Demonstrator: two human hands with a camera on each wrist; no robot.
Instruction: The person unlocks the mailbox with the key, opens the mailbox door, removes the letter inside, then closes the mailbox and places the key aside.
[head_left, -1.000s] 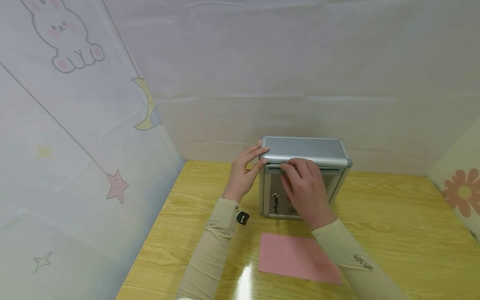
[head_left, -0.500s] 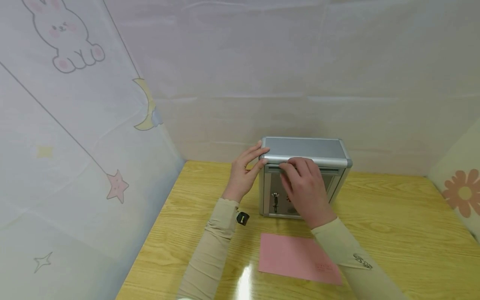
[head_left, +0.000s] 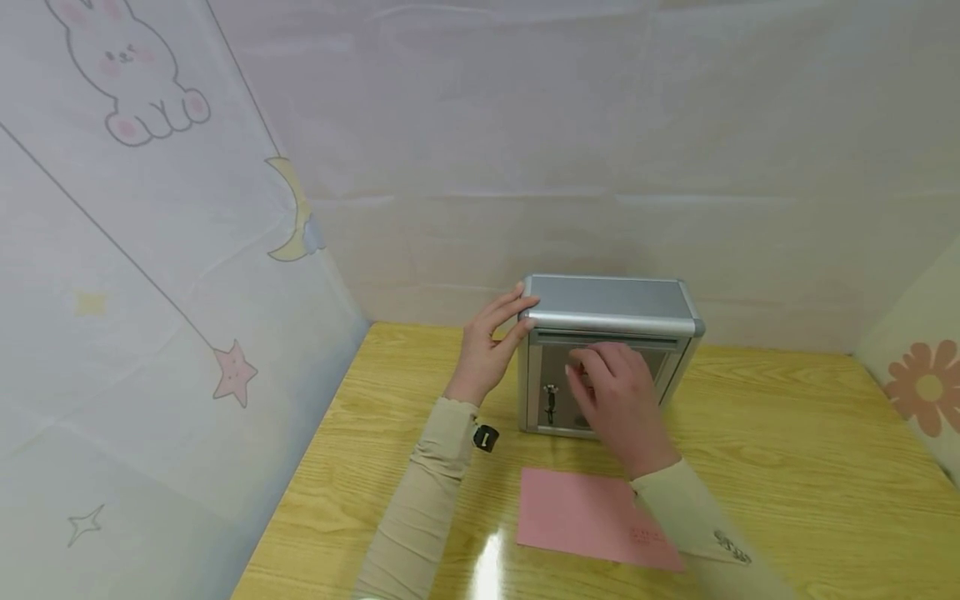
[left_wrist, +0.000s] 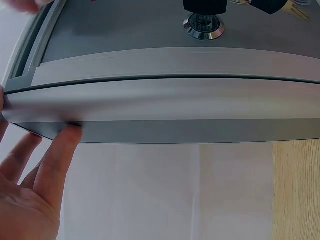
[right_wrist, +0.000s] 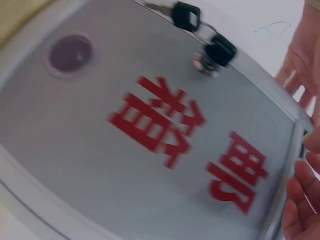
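Observation:
A grey metal mailbox (head_left: 611,296) stands upright on the table, with red characters (right_wrist: 150,122) on its front door. My left hand (head_left: 483,350) lies against its upper left corner, thumb at the front edge, fingers reaching over the top and side. In the left wrist view, straight fingers (left_wrist: 57,165) touch the side panel. Two black-headed keys (right_wrist: 220,49) hang at the door's lock (left_wrist: 204,26), one of them inserted. My right hand (head_left: 618,400), loosely curled around nothing, hovers before the door just below the slot (head_left: 652,342), partly covering the door.
A pink envelope (head_left: 585,512) lies flat on the wooden table (head_left: 787,467), in front of the mailbox and partly under the right forearm. Printed fabric walls (head_left: 562,125) enclose the table at the back and sides. A round hole (right_wrist: 70,54) shows in the door.
My right hand has come away from the slot under the mailbox's top edge and dropped slightly lower in front of the door. The left hand, mailbox and envelope have stayed put.

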